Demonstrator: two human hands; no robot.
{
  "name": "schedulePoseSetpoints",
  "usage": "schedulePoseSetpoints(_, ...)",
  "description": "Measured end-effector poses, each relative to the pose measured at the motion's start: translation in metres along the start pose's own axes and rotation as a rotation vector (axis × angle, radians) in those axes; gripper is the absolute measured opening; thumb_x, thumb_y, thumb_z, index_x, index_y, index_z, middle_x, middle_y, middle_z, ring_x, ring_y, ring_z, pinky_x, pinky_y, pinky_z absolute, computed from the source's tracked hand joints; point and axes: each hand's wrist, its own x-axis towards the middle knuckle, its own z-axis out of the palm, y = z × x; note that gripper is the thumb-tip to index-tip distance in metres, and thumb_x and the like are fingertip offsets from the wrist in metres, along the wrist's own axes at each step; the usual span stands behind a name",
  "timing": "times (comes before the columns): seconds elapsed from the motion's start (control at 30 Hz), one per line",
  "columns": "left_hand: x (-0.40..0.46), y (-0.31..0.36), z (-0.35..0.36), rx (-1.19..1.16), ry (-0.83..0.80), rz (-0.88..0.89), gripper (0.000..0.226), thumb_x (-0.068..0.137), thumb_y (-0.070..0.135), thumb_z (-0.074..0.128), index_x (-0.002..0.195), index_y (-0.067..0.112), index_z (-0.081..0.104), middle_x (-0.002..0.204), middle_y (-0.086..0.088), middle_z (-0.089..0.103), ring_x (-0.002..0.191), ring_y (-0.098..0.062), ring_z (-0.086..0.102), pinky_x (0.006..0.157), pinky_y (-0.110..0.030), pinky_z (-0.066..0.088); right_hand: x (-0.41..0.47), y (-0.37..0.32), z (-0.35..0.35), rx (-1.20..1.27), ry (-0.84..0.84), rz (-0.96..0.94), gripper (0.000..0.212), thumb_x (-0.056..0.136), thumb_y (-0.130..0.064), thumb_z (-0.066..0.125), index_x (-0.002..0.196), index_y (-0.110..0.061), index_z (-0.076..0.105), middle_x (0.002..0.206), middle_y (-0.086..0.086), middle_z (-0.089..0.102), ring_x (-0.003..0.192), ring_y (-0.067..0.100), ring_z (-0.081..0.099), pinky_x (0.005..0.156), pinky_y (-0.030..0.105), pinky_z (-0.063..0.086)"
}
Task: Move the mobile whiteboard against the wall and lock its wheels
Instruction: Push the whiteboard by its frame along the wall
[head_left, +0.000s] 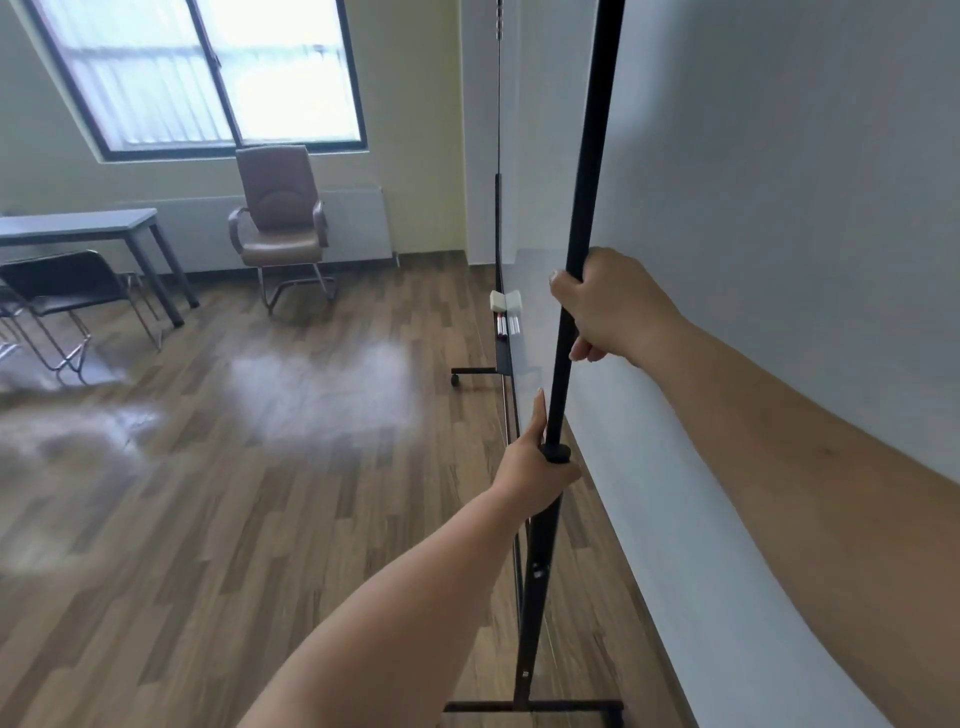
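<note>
You are gripping the near upright pole of the mobile whiteboard with both hands. Your right hand is wrapped fully closed around it at about chest height, fingers curled round the far side. Your left hand is sitting lower, closed around the collar where the thinner upper tube is meeting the thicker lower one, with the index finger lying straight up along the pole rather than curling.

The board is standing edge-on to you, running away along the wall on your right, with a narrow strip of wooden floor showing between its stand and the wall. The near base bar is crossing the bottom of the view, and the far foot with its caster is sticking out into the room. An eraser and markers are resting on the tray.

By my reading, you are closing the last gap, so keep the two hands spread as they are: the lower one is doing the pushing near the frame's weight, the upper one is stopping the tall frame from rocking. Be pushing sideways toward the wall smoothly, since a jerk could shake the tray items off. Be watching that the far end is coming in level with yours. The wheel locks are not yet set, as far as I can judge; the near casters are out of sight.
</note>
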Motion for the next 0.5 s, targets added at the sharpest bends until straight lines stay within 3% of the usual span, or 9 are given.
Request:
schedulePoseSetpoints(0.17,0.096,-0.003,-0.016,-0.002,-0.001,0.001,0.105,0.083,0.01,0.069,0.151,0.056,0.004,0.095,0.012,0.064,0.079,-0.01,0.063,0.082,-0.031,0.058,0.095,0.018,0.015,0.002,0.002,0.017,0.037,0.102,-0.028,0.039,0.108,0.003,0.057,0.071,0.022,0.067,0.048,0.026,0.073,0.054,0.034,0.058)
schedulePoseSetpoints(0.33,0.213,0.002,-0.034,0.01,-0.029,0.012,0.107,0.082,0.011,0.067,0.152,0.054,-0.001,0.089,0.012,0.062,0.072,-0.008,0.059,0.066,-0.022,0.051,0.203,0.039,0.025,-0.025,0.021,0.033,0.039,0.103,-0.03,0.039,0.11,0.003,0.058,0.08,0.028,0.071,0.046,0.024,0.072,0.049,0.03,0.056)
schedulePoseSetpoints(0.5,0.283,0.006,-0.045,0.035,-0.03,0.011,0.108,0.084,0.013,0.069,0.152,0.054,-0.004,0.101,0.008,0.065,0.074,-0.013,0.062,0.076,-0.032,0.058,0.269,0.049,0.028,-0.017,0.002,0.024,0.034,0.104,-0.03,0.039,0.104,-0.001,0.057,0.065,0.013,0.065,0.042,0.019,0.069,0.042,0.023,0.049)
